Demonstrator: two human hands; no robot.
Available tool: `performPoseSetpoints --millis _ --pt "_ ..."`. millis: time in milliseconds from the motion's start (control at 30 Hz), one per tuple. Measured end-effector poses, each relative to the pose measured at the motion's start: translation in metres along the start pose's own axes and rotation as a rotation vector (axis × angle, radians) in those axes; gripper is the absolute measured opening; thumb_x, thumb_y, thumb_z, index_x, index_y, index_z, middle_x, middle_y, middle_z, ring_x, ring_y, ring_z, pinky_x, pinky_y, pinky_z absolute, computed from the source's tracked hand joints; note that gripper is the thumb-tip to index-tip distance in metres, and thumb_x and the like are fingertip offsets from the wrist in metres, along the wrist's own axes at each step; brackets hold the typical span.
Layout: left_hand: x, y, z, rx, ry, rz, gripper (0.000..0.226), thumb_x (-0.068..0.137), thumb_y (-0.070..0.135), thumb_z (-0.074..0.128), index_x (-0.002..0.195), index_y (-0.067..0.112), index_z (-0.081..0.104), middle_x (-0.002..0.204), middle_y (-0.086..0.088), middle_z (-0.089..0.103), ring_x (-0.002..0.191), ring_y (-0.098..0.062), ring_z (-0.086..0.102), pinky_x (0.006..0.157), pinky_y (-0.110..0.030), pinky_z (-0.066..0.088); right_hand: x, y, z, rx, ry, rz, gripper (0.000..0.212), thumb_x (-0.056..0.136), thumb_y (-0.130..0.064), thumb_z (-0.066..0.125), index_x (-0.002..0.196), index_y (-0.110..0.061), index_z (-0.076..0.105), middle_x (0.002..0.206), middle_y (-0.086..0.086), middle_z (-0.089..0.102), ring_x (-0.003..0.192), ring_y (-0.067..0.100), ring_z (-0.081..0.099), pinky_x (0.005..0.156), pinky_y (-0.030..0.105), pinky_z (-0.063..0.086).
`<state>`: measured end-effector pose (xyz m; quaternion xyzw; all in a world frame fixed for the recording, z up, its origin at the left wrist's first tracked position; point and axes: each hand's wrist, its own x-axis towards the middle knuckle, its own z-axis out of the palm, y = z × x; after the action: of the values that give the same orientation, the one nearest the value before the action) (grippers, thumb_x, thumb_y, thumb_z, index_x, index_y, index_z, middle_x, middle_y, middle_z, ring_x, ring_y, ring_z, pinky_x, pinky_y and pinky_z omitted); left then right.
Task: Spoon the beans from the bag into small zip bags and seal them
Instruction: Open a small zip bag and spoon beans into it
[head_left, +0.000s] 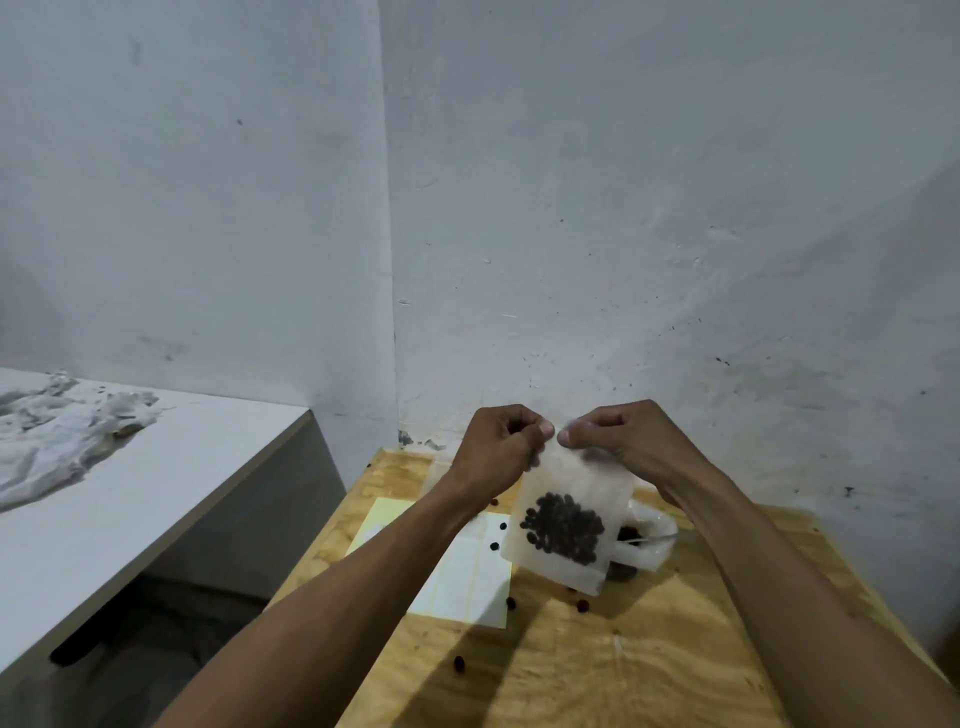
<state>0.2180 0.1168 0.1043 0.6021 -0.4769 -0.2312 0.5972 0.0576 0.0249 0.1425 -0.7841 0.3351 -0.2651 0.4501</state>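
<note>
Pinching: left hand (496, 447) and right hand (618, 441) each nip the top edge of the small zip bag (566, 514) between thumb and curled fingers, thumbs almost touching at the middle of the strip.
Grip state: narrow, fingertip only; both hands loaded, nothing spare.
Bag position: held up off the wooden table (597, 660), hanging tilted, lower corner nearest the table.
Contents: beans (563, 527) clumped in the lower half; upper half looks flat.
Handling: thin, soft, slick film; light, with the weight low, so it likely swings and sags. Hold on the stiffer zip strip, not the body.
Step, my read: pressing the zip closed, probably from the middle outward. Cannot tell how much is already sealed; edge is blurred.
Risk: bean caught in the track, or a corner left unsealed.
Behind: bulk bag (647, 540) lies just past the zip bag, mostly hidden.
Table: sheet of labels (467, 577) to the left; loose beans (459, 663) scattered around.
</note>
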Motion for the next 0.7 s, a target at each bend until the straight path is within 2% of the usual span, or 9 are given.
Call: performPoseSetpoints --millis 67,200,300,367,467,533,600,667,700 --pt "0.0 -0.002 -0.002 -0.028 0.014 -0.019 0.02 0.094 0.01 0.066 0.075 0.008 0.07 0.057 -0.001 0.061 0.053 -0.009 0.055 0.056 -0.022 0.047 0.003 -0.001 0.006 -0.047 0.004 -0.011 0.013 0.079 -0.034 0.08 0.084 -0.022 0.082 0.077 -0.008 0.077 0.063 0.001 0.067 0.063 0.019 0.048" --pt "0.0 -0.011 -0.007 -0.064 0.04 -0.098 0.019 0.091 0.007 0.068 0.072 0.006 0.071 0.058 -0.007 0.063 0.054 -0.015 0.056 0.057 -0.028 0.047 0.004 0.001 0.015 -0.174 -0.035 -0.03 0.03 0.083 -0.036 0.073 0.079 -0.007 0.078 0.067 -0.001 0.067 0.061 0.013 0.055 0.062 0.029 0.043" --pt "0.003 -0.019 -0.021 -0.074 0.106 -0.148 0.017 0.09 0.007 0.071 0.074 0.003 0.073 0.058 -0.009 0.063 0.054 -0.017 0.056 0.058 -0.031 0.048 0.003 0.002 0.008 -0.178 -0.095 -0.029 0.023 0.086 -0.031 0.074 0.082 -0.01 0.08 0.073 0.001 0.076 0.068 0.023 0.068 0.067 0.031 0.054" --pt "0.008 -0.019 -0.029 -0.069 0.128 -0.156 0.016 0.09 0.007 0.071 0.075 0.0 0.073 0.057 -0.009 0.063 0.053 -0.016 0.056 0.055 -0.027 0.048 0.004 0.005 0.005 -0.123 -0.088 -0.025 0.016 0.086 -0.026 0.077 0.085 -0.011 0.081 0.078 0.006 0.078 0.076 0.021 0.074 0.072 0.027 0.06" --pt "0.016 -0.013 -0.031 -0.056 0.162 -0.154 0.018 0.091 0.007 0.07 0.079 -0.007 0.072 0.055 -0.007 0.061 0.048 -0.014 0.053 0.053 -0.024 0.048 0.01 0.007 0.012 -0.07 0.071 -0.049 0.015 0.08 -0.029 0.084 0.081 -0.014 0.082 0.068 0.002 0.076 0.066 0.012 0.071 0.068 0.027 0.06" --pt "0.021 -0.009 -0.033 -0.045 0.186 -0.154 0.019 0.091 0.007 0.07 0.083 -0.011 0.071 0.056 -0.007 0.06 0.046 -0.012 0.053 0.05 -0.021 0.047 0.013 0.006 0.019 -0.061 0.155 -0.051 0.019 0.076 -0.032 0.086 0.076 -0.014 0.081 0.063 0.0 0.075 0.058 0.008 0.068 0.062 0.023 0.055" --pt "0.025 -0.009 -0.039 -0.054 0.208 -0.151 0.02 0.091 0.007 0.07 0.084 -0.012 0.071 0.057 -0.007 0.06 0.045 -0.01 0.053 0.049 -0.02 0.047 0.015 0.005 0.023 -0.012 0.223 -0.009 0.031 0.069 -0.041 0.089 0.069 -0.011 0.078 0.061 0.002 0.074 0.054 0.01 0.067 0.061 0.022 0.054" --pt "0.028 -0.011 -0.046 -0.066 0.219 -0.149 0.022 0.091 0.008 0.07 0.084 -0.013 0.071 0.057 -0.007 0.061 0.047 -0.012 0.053 0.051 -0.021 0.048 0.017 0.006 0.027 0.075 0.212 0.028 0.04 0.067 -0.047 0.088 0.069 -0.008 0.076 0.065 0.004 0.075 0.058 0.012 0.068 0.066 0.027 0.056" --pt "0.028 -0.012 -0.049 -0.069 0.229 -0.149 0.023 0.091 0.01 0.071 0.083 -0.012 0.071 0.057 -0.007 0.061 0.048 -0.013 0.054 0.053 -0.022 0.048 0.015 0.007 0.031 0.113 0.136 0.038 0.038 0.07 -0.047 0.086 0.074 -0.011 0.075 0.072 0.003 0.077 0.065 0.011 0.07 0.069 0.027 0.056"
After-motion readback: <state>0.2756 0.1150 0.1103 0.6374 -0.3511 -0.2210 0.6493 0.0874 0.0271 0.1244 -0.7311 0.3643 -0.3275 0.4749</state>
